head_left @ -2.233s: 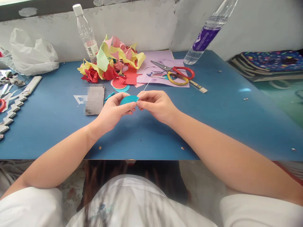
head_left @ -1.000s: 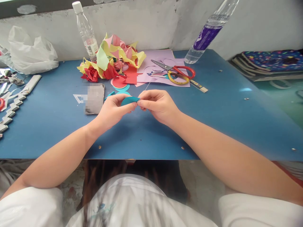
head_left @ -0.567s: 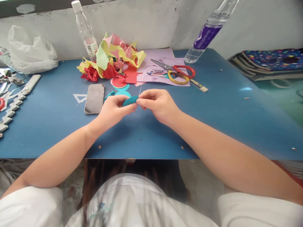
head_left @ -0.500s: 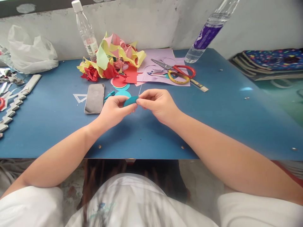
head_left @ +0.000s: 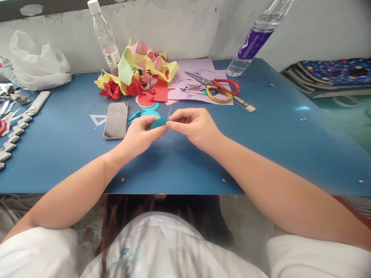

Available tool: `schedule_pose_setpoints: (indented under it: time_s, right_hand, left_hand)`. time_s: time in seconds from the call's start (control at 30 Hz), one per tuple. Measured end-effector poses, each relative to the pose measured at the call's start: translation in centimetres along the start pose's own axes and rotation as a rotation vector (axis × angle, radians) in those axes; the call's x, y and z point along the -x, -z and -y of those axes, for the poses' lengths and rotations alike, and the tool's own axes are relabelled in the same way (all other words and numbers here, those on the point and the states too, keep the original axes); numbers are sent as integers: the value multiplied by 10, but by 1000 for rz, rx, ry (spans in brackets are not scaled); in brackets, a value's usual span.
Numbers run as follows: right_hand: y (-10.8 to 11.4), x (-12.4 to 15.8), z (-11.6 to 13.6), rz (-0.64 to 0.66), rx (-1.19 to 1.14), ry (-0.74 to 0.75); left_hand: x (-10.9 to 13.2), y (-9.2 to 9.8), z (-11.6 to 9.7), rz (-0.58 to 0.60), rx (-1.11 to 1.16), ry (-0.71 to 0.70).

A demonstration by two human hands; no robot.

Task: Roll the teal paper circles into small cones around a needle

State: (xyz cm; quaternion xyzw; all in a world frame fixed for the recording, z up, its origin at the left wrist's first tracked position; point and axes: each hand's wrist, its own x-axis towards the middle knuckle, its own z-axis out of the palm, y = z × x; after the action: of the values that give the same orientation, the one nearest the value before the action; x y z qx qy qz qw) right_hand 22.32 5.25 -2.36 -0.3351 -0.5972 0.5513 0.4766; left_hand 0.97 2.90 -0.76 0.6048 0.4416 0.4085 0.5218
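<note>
Blue paper piece [head_left: 158, 123]: above the surface [head_left: 174, 164], gripped by left hand [head_left: 142, 132], its right edge pinched by right hand [head_left: 191, 125]. White stick [head_left: 170, 110] there stands steeper than earlier. Left hand partly covers the paper. Phone [head_left: 116, 120] lies beside left hand.

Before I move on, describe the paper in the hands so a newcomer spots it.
Over the blue table, in front of the crumpled paper heap, find the left hand and right hand. Between them is the teal paper piece, its far edge rounded. Unlike the brighter blue disc behind, it is darker and held in the hands.
</note>
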Motion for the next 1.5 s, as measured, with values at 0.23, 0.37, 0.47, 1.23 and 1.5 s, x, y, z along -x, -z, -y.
schedule_pose_setpoints:
  time_s: [0.23, 0.37, 0.47, 1.23, 1.5]
  right_hand:
    - [4, -2, -1, 33, -58, -72]
    - [5, -1, 0, 31, -58, -107]
    - [5, -1, 1, 14, -62, -120]
    - [10, -3, 12, 146, -44, -6]
    - [6, -1, 7, 113, -96, 10]
  left_hand:
    - [1, 1, -1, 29, -6, 5]
    - [0, 4, 1, 40, -41, -8]
    - [-1, 5, 2, 37, -88, -18]
    - [-2, 3, -3, 134, 133, 26]
    - [-1, 1, -3, 115, 135, 24]
